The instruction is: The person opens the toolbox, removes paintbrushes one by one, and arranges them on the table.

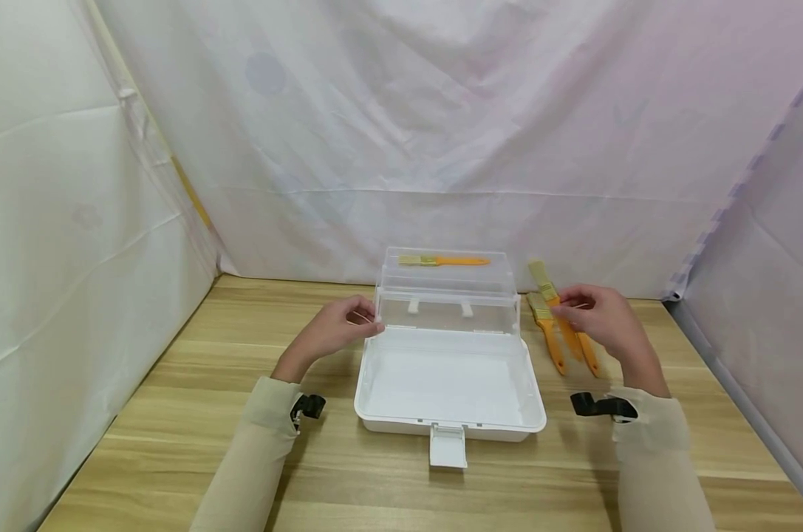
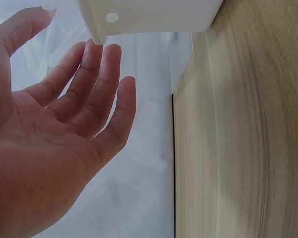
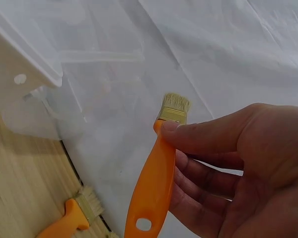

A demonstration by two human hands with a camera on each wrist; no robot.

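A white plastic box (image 1: pixel 361 410) stands with its clear lid (image 1: pixel 444 279) raised at the back. Through the lid a paintbrush with an orange handle (image 1: pixel 462 261) is visible, lying crosswise. My left hand (image 1: pixel 331 329) is at the box's back left corner, thumb at the edge and fingers loosely bent beside the lid. In my right hand (image 1: pixel 603 318), the thumb and fingers pinch another paintbrush (image 3: pixel 153 181) near its metal band, bristles pointing up and away. Below it, two more orange paintbrushes, one on the left (image 1: pixel 549 336) and one on the right (image 1: pixel 589 356), lie on the table.
The wood-grain table (image 1: pixel 241 443) carries everything. A white latch (image 1: pixel 448 447) hangs from the box's front edge. Pale cloth (image 1: pixel 441 148) hangs behind the table and along both sides.
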